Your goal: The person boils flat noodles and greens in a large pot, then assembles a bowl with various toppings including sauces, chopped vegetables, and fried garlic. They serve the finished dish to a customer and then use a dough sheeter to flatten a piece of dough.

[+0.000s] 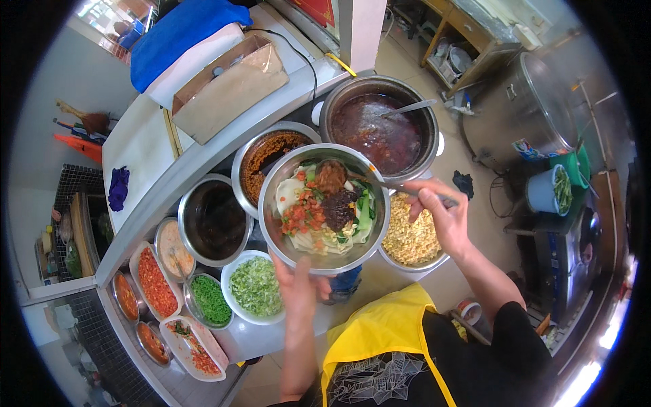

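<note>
My left hand (299, 285) grips the near rim of a stainless steel bowl (325, 263), which is held over the counter. In the bowl lie wide pale noodles (289, 191), chopped red vegetables (303, 212), a dark sauce (337, 211) and green leaves. My right hand (440, 208) is closed on the handle of a ladle (331, 175), whose head, filled with brown minced sauce, is over the contents of the bowl. Behind the bowl stand a pot of dark red broth (374, 127) with a spoon and a bowl of brown mince (254, 165). Chopped yellow bits (413, 236) fill a bowl at the right.
On the left of the counter are a pot of dark sauce (216, 221), a bowl of chopped greens (256, 287), diced green beans (209, 300) and a tray of chopped red peppers (156, 285). A cardboard box (231, 89) sits on the raised ledge. A large steel pot (508, 112) stands right.
</note>
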Motion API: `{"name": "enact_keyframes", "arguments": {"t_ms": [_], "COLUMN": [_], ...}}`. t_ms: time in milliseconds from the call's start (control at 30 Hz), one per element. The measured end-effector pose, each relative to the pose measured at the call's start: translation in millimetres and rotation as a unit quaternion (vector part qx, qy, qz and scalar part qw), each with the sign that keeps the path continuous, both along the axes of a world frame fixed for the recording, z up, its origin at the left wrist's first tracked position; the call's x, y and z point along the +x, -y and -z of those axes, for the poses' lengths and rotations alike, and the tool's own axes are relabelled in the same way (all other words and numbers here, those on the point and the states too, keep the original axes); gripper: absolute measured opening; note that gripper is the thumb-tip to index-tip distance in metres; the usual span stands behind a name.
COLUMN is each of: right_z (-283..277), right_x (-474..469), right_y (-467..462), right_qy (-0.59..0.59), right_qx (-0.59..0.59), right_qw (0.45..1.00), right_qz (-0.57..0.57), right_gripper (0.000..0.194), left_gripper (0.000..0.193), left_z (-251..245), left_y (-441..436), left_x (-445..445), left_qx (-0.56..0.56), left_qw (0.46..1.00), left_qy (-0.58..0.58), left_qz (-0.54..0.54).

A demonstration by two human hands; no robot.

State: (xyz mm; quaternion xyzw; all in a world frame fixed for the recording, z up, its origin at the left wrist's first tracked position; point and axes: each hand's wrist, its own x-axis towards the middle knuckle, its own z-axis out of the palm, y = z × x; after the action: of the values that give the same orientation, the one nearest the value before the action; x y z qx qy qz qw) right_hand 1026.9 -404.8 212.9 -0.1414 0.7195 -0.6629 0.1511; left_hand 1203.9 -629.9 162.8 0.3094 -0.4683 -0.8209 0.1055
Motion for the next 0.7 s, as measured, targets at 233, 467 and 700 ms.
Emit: {"name": "enact_keyframes", "arguments": {"t_ms": [233, 467, 700], "right_z": [8, 11, 18], "right_x": [-3, -4, -17], "right_y": [7, 9, 3], "right_qy": [-0.012, 0.074, 0.132], "right_qx": [-0.015, -0.041, -0.165], "right_qw": [1.0, 0.995, 0.968], "right_qz": [0.006, 0.058, 0.136], "right_gripper": [0.031, 0.034, 0.036], "left_gripper": [0.074, 0.071, 0.069], "left_z": [1, -1, 0], "left_y": [3, 2, -1], "left_x": [3, 4, 9], "left_qx": [0.011, 0.0, 0.012], "left_qw": [1.0, 0.999, 0.999], "left_qy": [0.008, 0.032, 0.027], "left_qz": [-0.002, -0.015, -0.02]}}
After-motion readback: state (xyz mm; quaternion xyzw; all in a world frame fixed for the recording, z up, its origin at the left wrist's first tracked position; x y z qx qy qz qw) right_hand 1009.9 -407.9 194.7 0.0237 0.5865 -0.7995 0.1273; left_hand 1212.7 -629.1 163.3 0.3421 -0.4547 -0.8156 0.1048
